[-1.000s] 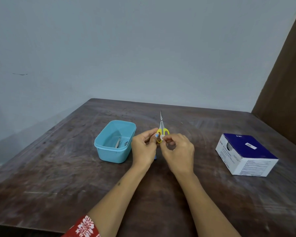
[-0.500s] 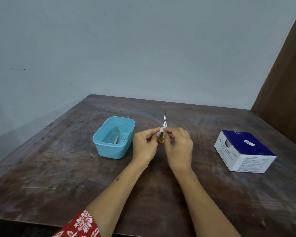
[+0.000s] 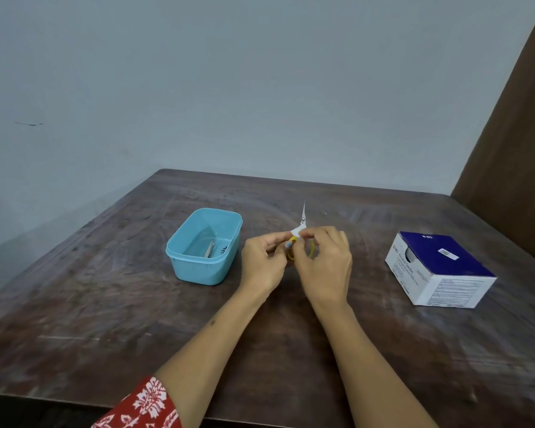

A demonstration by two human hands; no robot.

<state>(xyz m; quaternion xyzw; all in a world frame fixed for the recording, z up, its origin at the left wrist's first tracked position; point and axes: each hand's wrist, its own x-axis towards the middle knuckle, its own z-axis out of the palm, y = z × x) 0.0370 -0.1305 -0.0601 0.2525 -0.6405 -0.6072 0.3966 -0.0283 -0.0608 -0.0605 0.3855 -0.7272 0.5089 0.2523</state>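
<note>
While the left hand [image 3: 261,262] grips the scissors [image 3: 303,216], the right hand [image 3: 325,264] pinches a swab [image 3: 297,232] round them (blades toward the surface's [image 3: 112,304] far edge).

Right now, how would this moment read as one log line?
left hand: holds scissors | right hand: pinches white pad against them | blue tub, box: untouched

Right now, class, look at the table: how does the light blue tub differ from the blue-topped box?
The tub is open-topped; the box is closed on top. The tub is plain light blue with rounded corners; the box is white with a dark blue top, printed text and sharp edges. The tub stands left of the scissors, the box right of them. Both rest flat on the table.
</note>
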